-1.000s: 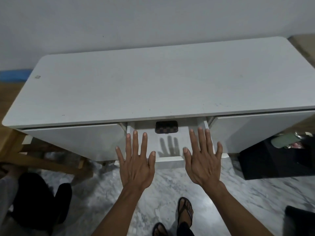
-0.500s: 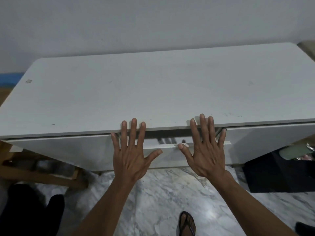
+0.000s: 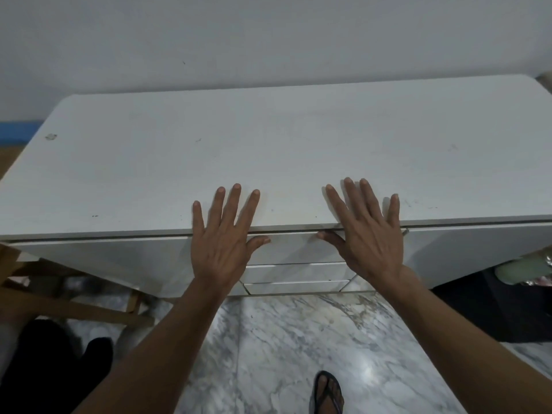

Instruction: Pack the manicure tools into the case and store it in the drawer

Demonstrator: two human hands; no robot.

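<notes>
White laminate drawer sits flush and shut under the tabletop. Left hand and right hand rest spread flat, grasping nothing. Rigid front likely slides easily; push its centre.

One table, one shut drawer, two flat, spread hands: left, right; one sandalled foot.
</notes>
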